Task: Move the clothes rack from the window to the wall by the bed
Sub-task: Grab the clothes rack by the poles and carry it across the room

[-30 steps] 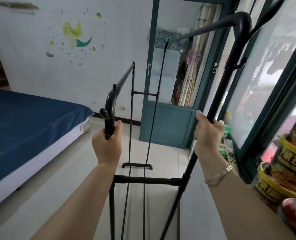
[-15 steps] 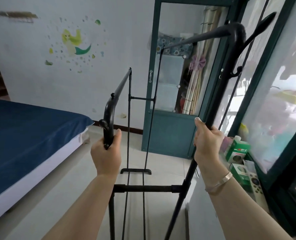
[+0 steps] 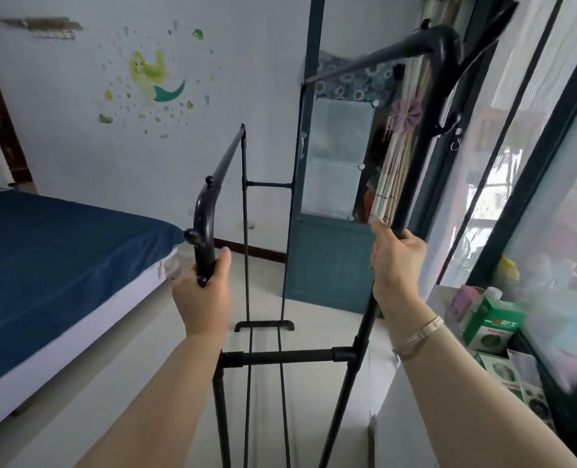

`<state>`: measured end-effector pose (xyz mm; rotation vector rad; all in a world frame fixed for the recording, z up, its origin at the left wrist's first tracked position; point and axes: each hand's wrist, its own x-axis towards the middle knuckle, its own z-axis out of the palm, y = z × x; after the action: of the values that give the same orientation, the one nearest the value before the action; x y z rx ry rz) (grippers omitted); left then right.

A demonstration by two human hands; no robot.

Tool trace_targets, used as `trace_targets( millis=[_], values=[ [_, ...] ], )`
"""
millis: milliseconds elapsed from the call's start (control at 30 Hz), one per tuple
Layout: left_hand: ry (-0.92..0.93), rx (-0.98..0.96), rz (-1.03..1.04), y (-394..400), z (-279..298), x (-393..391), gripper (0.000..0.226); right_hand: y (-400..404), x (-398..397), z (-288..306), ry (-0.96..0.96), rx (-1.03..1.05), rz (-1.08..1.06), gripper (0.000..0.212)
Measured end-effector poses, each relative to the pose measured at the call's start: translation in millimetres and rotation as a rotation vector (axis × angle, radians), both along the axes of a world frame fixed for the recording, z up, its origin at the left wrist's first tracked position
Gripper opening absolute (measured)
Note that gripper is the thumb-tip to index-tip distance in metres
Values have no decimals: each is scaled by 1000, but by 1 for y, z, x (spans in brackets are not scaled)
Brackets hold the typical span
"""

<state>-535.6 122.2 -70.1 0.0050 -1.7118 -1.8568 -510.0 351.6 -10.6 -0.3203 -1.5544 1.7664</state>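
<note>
Currently, progress: the move is judged to be in its early part; the rack is gripped, but it is not yet set at its goal.
Clothes rack [image 3: 282, 356]: a black tubular frame is seen running up the centre of the frame, its higher rail reaching the upper right beside the window [image 3: 547, 184], its far foot on the pale floor [image 3: 118, 383] before the teal door [image 3: 327, 265].
Left hand [image 3: 203, 298]: wrapped around the curved end of the lower rail, centre left.
Right hand [image 3: 396, 265]: closed around the taller upright, centre right; a bracelet is worn on that wrist.
Hands: kept well apart, one on each post.
Bed [image 3: 54, 265]: seen at the left, blue-covered.
Wall [image 3: 84, 157]: white with a mermaid sticker, upper left; bare stretch beside the bed is judged to be the goal.
Done: grip taken on both posts.
Left: carrying leftward, setting down, release.
Lift: whether the near feet are off the floor cannot be told.
</note>
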Motion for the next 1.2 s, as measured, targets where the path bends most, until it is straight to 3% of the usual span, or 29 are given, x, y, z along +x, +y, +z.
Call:
trace_targets(
  millis=[233, 367, 833, 1200],
  values=[
    [7, 10, 32, 5, -5, -45, 42, 7, -49, -4, 5, -10, 33, 44],
    [17, 5, 40, 3, -6, -79, 51, 5, -82, -4, 7, -24, 41, 38],
    [-34, 46, 55, -22, -4, -199, 38, -16, -210, -4, -18, -35, 41, 48],
    [-20, 47, 104, 7, 0, -278, 38, 11, -301, -3, -13, -31, 96, 49]
  ],
)
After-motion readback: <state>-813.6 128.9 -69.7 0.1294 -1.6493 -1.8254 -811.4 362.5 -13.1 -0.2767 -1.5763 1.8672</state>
